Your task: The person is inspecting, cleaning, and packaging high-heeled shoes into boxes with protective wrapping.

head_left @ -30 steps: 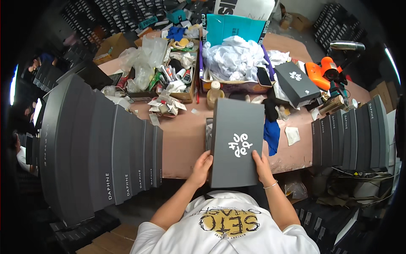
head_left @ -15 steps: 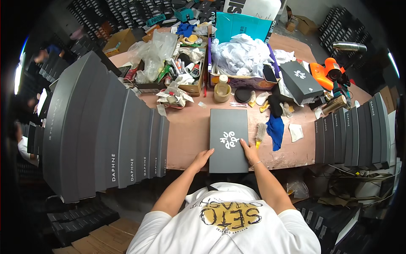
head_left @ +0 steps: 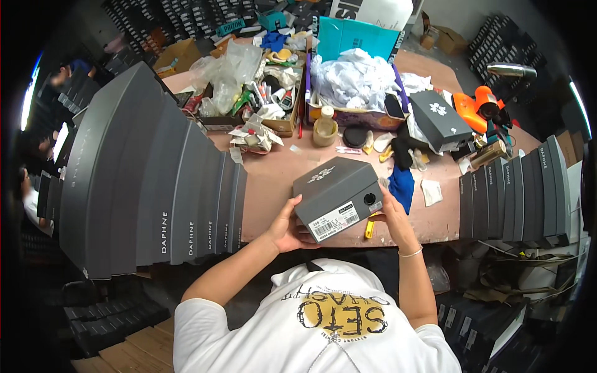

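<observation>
A dark grey shoebox is tilted up between my two hands, above the near edge of the table. Its labelled end, with a white sticker and a round black hole, faces me. My left hand wraps the left near corner, thumb on the lid edge and fingers underneath. On the other side, my right hand grips the right end. Just beyond the box lies a blue cloth. The yellow handle of a brush shows below the box's right corner; the box hides part of it.
Stacked grey shoeboxes stand at left and right. Farther back are a carton of white crumpled paper, a box of plastic bags and tubes, a small jar, another shoebox and an orange tool.
The shoebox lay flat on the table between my hands. Now it is lifted and turned, with its labelled end toward me, and my left hand has moved under it.
</observation>
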`<state>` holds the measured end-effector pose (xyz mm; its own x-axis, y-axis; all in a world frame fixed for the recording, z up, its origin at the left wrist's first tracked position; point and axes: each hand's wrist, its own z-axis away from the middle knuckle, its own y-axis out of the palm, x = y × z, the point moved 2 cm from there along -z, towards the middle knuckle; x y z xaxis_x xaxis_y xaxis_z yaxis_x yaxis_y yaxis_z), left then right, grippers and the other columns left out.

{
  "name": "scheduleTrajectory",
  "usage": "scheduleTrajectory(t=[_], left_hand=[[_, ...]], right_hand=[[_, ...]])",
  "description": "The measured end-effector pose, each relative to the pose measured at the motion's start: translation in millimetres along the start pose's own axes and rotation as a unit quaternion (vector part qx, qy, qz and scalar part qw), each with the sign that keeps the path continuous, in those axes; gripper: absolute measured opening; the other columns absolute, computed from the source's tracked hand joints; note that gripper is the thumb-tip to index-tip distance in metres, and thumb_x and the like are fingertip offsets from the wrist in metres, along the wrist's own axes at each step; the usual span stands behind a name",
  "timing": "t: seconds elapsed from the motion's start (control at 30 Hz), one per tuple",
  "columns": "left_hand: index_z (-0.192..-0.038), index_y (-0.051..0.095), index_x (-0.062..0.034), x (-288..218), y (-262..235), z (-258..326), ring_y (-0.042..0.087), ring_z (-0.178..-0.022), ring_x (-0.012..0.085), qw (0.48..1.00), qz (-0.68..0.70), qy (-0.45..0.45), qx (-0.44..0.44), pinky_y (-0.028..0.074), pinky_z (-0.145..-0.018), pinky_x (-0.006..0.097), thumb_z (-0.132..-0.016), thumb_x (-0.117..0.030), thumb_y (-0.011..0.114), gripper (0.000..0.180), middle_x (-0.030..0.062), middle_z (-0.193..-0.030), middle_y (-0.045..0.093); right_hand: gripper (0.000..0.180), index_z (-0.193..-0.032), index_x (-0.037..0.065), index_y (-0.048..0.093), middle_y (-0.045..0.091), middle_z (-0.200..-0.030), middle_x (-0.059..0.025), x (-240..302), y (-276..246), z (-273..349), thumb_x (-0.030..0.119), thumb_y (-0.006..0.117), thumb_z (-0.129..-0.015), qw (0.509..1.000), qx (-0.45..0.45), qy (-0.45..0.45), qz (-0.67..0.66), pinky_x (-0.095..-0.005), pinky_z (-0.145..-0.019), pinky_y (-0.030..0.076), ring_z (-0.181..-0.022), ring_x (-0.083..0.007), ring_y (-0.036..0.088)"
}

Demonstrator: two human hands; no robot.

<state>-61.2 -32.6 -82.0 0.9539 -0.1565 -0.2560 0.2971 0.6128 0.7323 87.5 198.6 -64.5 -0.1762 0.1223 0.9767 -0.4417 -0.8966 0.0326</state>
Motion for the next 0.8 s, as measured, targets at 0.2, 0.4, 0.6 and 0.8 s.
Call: scheduleTrajectory(t=[0.2,0.4,0.6,0.8], left_hand=[[-0.136,0.042,-0.0132,-7.1,3.2,-13.6,0.044,-0.120,0.0302,0.996,0.058,0.064,-0.034,0.037,-0.097,0.054,-0.074,-0.068,0.057,0.084,0.0148,-0.132,0.044],[-0.129,0.047,-0.0140,-22.5,-3.4,-16.6,0.045,-0.115,0.0300,0.993,0.083,0.077,-0.033,0.040,-0.094,0.052,-0.075,-0.064,0.057,0.075,0.0142,-0.128,0.045],[-0.130,0.046,-0.0112,-27.2,-1.1,-14.2,0.045,-0.115,0.0312,0.991,0.099,0.077,-0.039,0.043,-0.092,0.053,-0.075,-0.063,0.059,0.076,0.0157,-0.128,0.044],[-0.131,0.046,-0.0124,-26.6,2.8,-15.4,0.048,-0.116,0.0296,0.993,0.094,0.057,-0.038,0.043,-0.093,0.054,-0.081,-0.060,0.054,0.069,0.0134,-0.129,0.046]], right_hand=[[0.027,-0.102,0.002,0.067,0.063,-0.082,-0.0090,171.0,30.0,78.3,-0.003,0.064,-0.076,0.853,-0.029,-0.382,0.355,-0.0281,-0.054,0.045,-0.060,-0.0178,0.057],[0.023,-0.092,0.009,0.070,0.059,-0.074,0.0015,248.8,55.0,138.7,0.006,0.069,-0.070,0.741,0.110,-0.584,0.312,-0.0212,-0.042,0.030,-0.051,-0.0076,0.047],[0.033,-0.089,0.005,0.060,0.050,-0.071,-0.0052,283.1,58.6,141.8,0.026,0.076,-0.069,0.792,0.146,-0.487,0.338,-0.0261,-0.042,0.028,-0.051,-0.0139,0.041],[0.021,-0.090,0.021,0.070,0.054,-0.068,0.0090,264.1,8.6,164.5,0.020,0.074,-0.069,0.801,0.208,-0.421,0.371,-0.0193,-0.048,0.026,-0.054,-0.0062,0.043]])
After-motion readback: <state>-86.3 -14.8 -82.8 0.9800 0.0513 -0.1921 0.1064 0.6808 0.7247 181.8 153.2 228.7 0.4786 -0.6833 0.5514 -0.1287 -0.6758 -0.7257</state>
